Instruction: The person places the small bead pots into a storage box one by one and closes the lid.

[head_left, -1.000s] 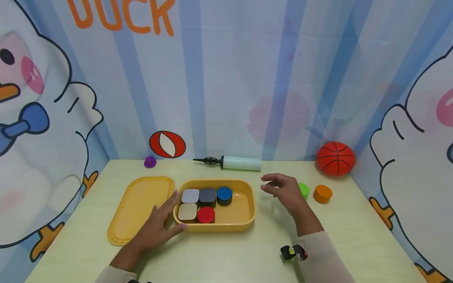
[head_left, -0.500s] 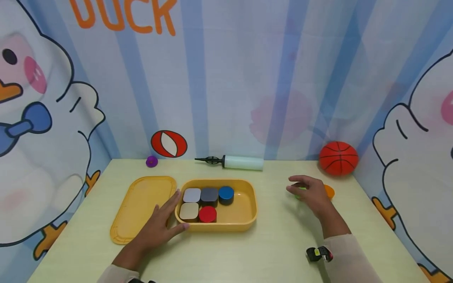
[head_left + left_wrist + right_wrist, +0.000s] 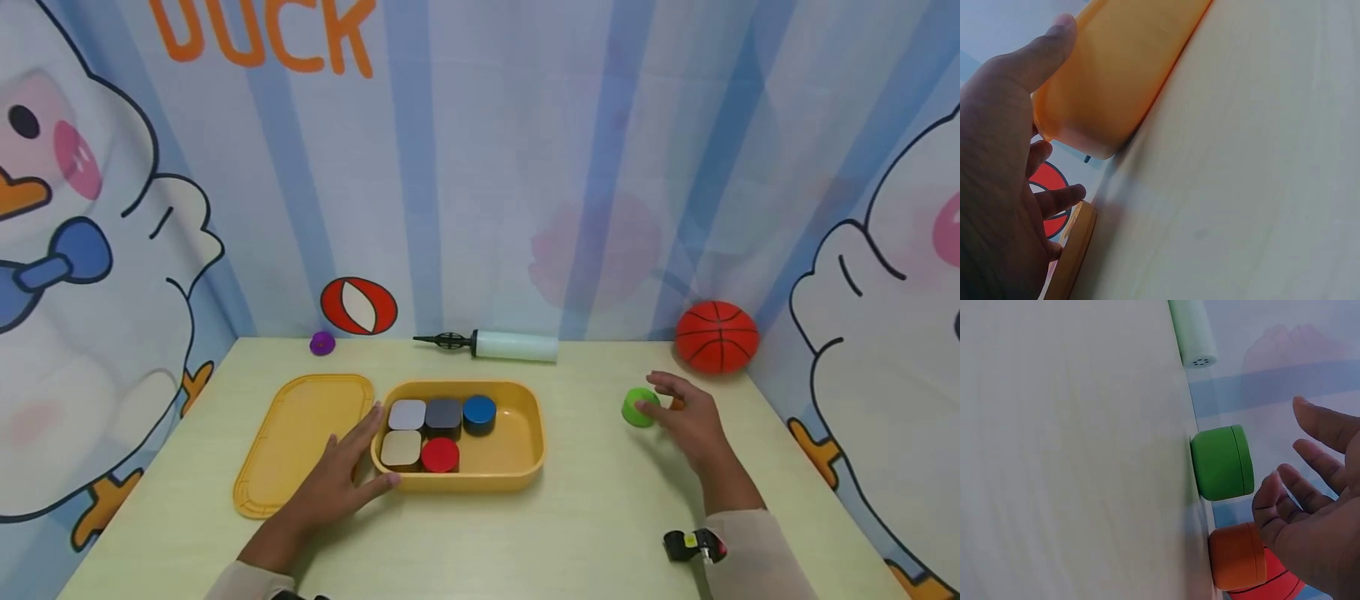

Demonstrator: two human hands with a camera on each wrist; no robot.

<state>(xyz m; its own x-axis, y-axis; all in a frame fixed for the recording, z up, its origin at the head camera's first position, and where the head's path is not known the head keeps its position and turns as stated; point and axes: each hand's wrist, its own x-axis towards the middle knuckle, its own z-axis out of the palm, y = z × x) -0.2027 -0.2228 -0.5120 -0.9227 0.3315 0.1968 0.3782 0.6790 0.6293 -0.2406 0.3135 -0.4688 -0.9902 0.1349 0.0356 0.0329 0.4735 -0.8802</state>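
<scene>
A yellow box (image 3: 480,482) stands in the middle of the table, holding several round and squarish pieces. Among them are a red piece (image 3: 440,455), a blue piece (image 3: 479,414) and a dark grey piece (image 3: 443,417). At its left end rests my left hand (image 3: 333,479), fairly straight thumb against the near side and fingers at the left rim. My right hand (image 3: 688,417) hovers with relaxed, apart fingers just right of a green round container (image 3: 637,407). An orange round container (image 3: 1235,556) is mostly hidden behind that hand in the head view. Nothing is held in it.
A yellow lid (image 3: 288,450) lies left of the box. Along the back are a purple knob-like object (image 3: 322,342), a hand pump (image 3: 517,345) and a red basketball (image 3: 717,337). Behind the table hangs a striped curtain (image 3: 487,167) printed with ducks.
My right hand has moved right from beside the box, passing over the green container, which shows again on its left. The left hand has stayed at the box.
</scene>
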